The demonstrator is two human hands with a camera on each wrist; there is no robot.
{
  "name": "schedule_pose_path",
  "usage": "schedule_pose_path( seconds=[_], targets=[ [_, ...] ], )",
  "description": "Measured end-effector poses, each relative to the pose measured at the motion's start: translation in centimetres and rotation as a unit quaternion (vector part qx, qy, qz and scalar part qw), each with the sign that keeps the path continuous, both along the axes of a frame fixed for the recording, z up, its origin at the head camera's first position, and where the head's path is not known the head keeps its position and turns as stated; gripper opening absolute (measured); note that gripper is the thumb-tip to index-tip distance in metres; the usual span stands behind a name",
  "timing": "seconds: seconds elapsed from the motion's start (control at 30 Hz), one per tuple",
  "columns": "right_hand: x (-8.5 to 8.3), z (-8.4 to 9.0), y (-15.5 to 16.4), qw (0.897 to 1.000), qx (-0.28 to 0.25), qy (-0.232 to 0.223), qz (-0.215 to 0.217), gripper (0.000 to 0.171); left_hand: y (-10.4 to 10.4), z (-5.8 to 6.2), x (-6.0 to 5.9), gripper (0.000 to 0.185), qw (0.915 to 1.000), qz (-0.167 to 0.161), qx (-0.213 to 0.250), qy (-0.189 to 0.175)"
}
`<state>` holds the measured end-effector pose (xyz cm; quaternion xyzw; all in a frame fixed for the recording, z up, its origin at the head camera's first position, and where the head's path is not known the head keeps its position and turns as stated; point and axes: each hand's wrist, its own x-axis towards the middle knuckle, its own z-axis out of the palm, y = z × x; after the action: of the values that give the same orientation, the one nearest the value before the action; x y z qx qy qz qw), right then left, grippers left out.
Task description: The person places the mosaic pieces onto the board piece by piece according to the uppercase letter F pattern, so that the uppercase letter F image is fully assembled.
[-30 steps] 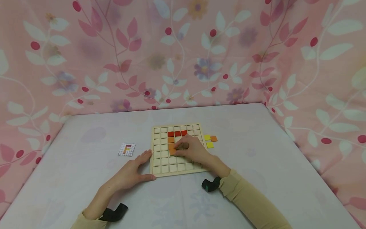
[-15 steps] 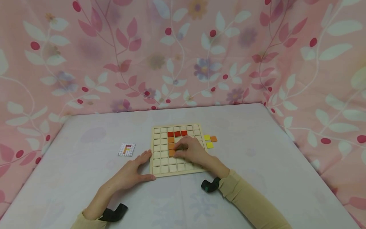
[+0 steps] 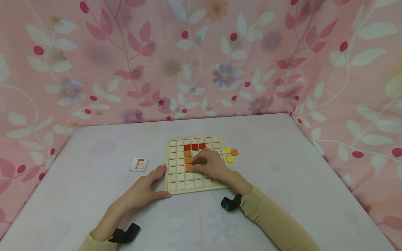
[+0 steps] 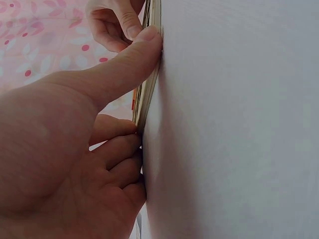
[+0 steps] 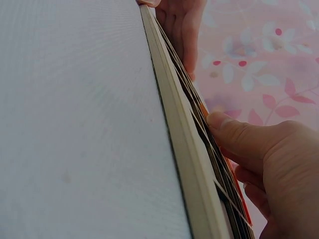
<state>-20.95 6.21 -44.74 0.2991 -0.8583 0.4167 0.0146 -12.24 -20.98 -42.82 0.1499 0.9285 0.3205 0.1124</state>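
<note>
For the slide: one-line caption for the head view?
Left hand steadies the grid board while right hand presses an orange tile into place.

Grid board [image 3: 176,164]: pale natural wood, thin dark lines marking its squares.
Red tiles [image 3: 194,146]: a row of three, deep red.
Orange tiles [image 3: 187,160]: a column running down from the red.
Loose tiles [image 3: 230,154]: two yellow, one orange.
Card [image 3: 139,164]: white grid, small red-and-orange figure.
Table [image 3: 282,181]: pale lilac-white.
Curtain [image 3: 94,62]: pink, with leaves, berries, flowers.
Sleeves [image 3: 276,223]: beige.
</note>
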Motion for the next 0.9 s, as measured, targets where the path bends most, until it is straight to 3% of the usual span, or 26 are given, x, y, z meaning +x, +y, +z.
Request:
schedule_pose_path(
  seconds=[0.9],
  targets=[
    [0.01,-0.17,0.09,1.0,-0.014,0.016,0.018,0.023,0.07,0.06,0.12,0.097,1.0,0.004,0.001,-0.001]
  ],
)
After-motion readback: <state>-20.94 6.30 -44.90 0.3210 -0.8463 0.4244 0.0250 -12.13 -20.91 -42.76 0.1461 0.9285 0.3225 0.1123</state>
